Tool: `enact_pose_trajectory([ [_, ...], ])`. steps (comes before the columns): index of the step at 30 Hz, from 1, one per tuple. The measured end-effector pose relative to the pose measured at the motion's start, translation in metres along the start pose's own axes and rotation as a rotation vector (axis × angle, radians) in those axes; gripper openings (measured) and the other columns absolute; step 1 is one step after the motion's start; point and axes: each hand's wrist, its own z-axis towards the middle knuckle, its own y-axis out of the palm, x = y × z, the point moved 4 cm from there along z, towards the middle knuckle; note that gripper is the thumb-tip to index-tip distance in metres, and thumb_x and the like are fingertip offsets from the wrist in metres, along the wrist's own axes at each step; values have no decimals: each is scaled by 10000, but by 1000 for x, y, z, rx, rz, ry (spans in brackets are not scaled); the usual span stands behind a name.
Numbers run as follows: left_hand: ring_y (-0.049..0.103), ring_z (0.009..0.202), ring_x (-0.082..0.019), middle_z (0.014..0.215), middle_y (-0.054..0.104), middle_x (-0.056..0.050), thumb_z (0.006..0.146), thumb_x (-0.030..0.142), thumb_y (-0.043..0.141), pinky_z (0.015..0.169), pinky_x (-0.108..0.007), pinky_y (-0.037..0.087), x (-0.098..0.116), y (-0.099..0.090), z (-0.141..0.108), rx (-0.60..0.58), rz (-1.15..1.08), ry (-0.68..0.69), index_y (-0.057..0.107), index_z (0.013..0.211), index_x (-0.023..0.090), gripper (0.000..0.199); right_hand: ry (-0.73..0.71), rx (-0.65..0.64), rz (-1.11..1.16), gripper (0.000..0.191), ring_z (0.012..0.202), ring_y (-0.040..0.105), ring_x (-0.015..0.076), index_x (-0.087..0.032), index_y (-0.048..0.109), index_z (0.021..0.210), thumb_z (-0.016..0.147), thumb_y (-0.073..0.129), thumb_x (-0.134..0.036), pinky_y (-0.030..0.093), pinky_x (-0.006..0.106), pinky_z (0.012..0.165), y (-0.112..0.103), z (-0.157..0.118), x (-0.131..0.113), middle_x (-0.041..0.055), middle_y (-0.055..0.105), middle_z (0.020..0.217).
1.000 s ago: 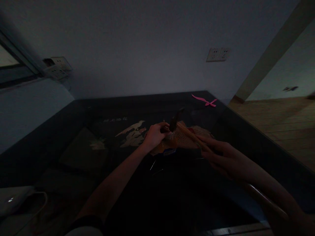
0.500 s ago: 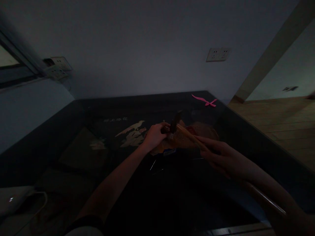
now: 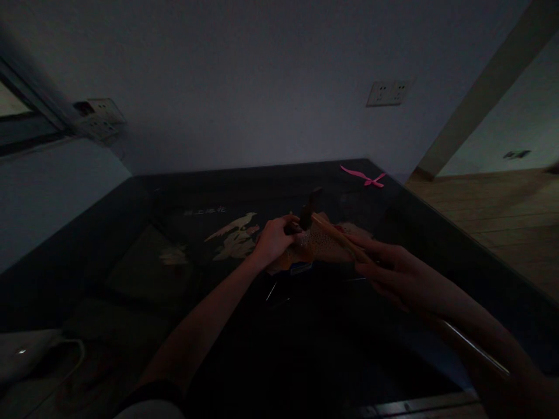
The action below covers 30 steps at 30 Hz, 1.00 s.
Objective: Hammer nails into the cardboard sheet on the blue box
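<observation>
Left hand (image 3: 275, 240) curled, right hand (image 3: 395, 270) gripping, both forearms (image 3: 213, 317) stretched forward

the right hand (image 3: 391, 269) holds a wooden-handled hammer (image 3: 332, 231) beside the left hand (image 3: 275, 240).

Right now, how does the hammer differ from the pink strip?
The hammer has a brown handle and dark head; the pink strip is bright pink. The hammer is gripped by the right hand; the strip lies untouched near the dark table's far right corner. Both are long and narrow.
</observation>
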Motion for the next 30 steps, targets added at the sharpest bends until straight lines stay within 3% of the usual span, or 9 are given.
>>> enact_pose_trajectory([
  [11,646,761,-155,823,696,7,729,187,700,699,-251,482,-4,0,1,6,-28,18,661,969,188,243,-32,4,-22,651,342,383,69,-217,391,1455,846,581,-352,292,154,308,10,3,3,-91,435,485],
  [21,653,789,-148,846,699,9,714,153,713,752,-265,495,-17,6,5,12,-138,47,658,966,191,261,-77,19,-12,650,361,412,86,-191,459,1418,809,625,-342,305,167,302,11,0,-1,-68,477,493],
  [30,666,771,-147,767,692,5,703,101,709,761,-267,502,-1,0,2,28,-101,50,665,924,177,237,-103,202,319,668,380,373,40,-257,402,1439,832,650,-383,303,138,312,13,-8,46,-76,457,602],
])
